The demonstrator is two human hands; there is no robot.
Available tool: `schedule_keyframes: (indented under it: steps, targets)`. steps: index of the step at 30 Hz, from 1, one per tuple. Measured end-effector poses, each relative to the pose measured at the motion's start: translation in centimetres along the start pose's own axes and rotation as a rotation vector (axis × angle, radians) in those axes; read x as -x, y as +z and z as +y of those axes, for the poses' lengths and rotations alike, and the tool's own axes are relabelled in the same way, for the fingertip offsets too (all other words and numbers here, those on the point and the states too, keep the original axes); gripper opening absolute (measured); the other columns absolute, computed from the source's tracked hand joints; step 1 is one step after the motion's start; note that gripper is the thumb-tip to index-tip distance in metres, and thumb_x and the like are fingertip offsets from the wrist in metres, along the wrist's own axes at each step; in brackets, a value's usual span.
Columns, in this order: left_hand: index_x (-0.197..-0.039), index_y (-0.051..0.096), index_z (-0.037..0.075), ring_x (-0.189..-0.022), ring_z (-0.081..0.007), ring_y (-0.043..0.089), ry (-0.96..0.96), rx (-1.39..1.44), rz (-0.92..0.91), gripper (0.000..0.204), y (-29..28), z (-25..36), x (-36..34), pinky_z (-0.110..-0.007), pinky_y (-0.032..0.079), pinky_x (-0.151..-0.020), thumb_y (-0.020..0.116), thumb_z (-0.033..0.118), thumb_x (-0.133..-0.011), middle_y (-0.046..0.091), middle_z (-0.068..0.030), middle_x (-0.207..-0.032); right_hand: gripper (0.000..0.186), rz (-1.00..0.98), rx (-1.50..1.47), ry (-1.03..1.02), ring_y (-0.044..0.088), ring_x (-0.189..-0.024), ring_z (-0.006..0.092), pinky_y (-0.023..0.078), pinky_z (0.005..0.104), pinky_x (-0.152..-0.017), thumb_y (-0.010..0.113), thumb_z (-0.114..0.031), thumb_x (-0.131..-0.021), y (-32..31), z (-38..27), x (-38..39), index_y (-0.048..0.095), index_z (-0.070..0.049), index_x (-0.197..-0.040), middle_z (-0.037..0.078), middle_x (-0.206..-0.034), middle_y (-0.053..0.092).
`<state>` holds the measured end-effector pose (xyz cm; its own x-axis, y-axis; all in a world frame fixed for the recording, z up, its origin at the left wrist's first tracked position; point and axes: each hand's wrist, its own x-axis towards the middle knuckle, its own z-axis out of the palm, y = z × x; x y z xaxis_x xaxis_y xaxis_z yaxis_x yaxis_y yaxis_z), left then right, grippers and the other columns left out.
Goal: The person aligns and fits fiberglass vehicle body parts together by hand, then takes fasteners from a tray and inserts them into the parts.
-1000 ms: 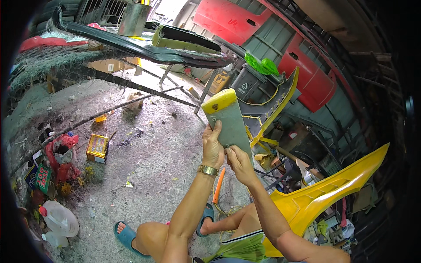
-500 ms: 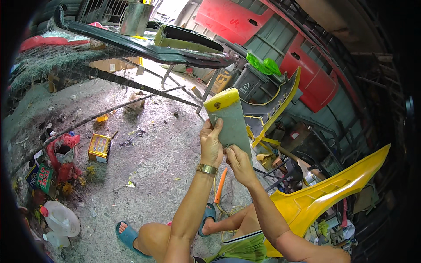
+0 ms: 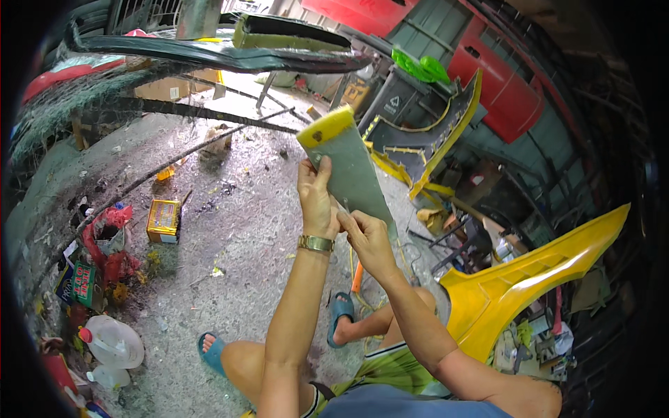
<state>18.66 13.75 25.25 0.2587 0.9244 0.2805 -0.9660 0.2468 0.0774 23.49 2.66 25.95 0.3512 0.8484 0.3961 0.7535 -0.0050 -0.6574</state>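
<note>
My left hand [image 3: 318, 200] grips the side of a long grey-green flat piece [image 3: 354, 184] with a yellow end band [image 3: 329, 124] and a dark spot on that band. My left thumb lies on its face near the upper end. My right hand [image 3: 369, 244] is pinched at the lower left part of the piece, just beside my left palm; a small or thin item at the fingertips is too small to name. Below them an orange strip [image 3: 357, 277] lies near cords on the floor.
A yellow fender panel [image 3: 529, 272] stands at my right. A dark moulded part [image 3: 174, 52] rests on a metal stand ahead. A yellow-edged bumper [image 3: 446, 146], a bin [image 3: 390, 104] and red panels [image 3: 516, 104] stand behind. Jugs [image 3: 115, 345], boxes [image 3: 164, 223] and debris lie on the floor.
The view has shifted, with the stand and background higher in it. The flat piece and both hands appear higher and further left, the piece slightly more tilted.
</note>
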Motion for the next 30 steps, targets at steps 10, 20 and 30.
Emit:
schedule_keyframes:
  steps: [10, 20, 30]
  targets:
    - [-0.114, 0.052, 0.007, -0.106, -0.0145, 0.055, -0.044, -0.378, 0.073, 0.024, -2.7, 3.0, 2.2, -0.034, 0.044, -0.093, 0.056, 0.019, -0.094, 0.059, -0.0031, -0.112, 0.041, -0.137, -0.320, 0.062, 0.036, -0.051, 0.0068, 0.031, 0.0304, -0.046, 0.062, -0.032, -0.088, 2.8, 2.9, 1.2, 0.058, 0.004, -0.068, 0.002, -0.050, 0.040]
    - [-0.110, 0.053, 0.016, -0.095, -0.0084, 0.055, -0.140, -0.497, 0.120, 0.020, -6.8, 4.4, 6.8, -0.035, 0.045, -0.085, 0.060, 0.022, -0.092, 0.059, 0.0050, -0.100, 0.017, -0.482, -0.421, 0.177, 0.044, -0.064, 0.0000, 0.034, 0.0178, -0.055, 0.065, -0.017, -0.088, 4.9, 10.4, 9.2, 0.062, -0.001, -0.088, -0.005, -0.073, 0.053]
    - [-0.118, 0.053, 0.013, -0.106, -0.0129, 0.055, -0.177, -0.440, 0.245, 0.026, -7.2, 4.4, 6.5, -0.037, 0.043, -0.093, 0.056, 0.022, -0.094, 0.060, 0.0011, -0.113, 0.024, -1.101, 0.000, 0.354, 0.063, -0.083, 0.0332, 0.049, 0.0430, -0.072, 0.059, -0.021, -0.081, 20.1, 30.4, 26.7, 0.063, -0.008, -0.101, 0.017, -0.083, 0.064]
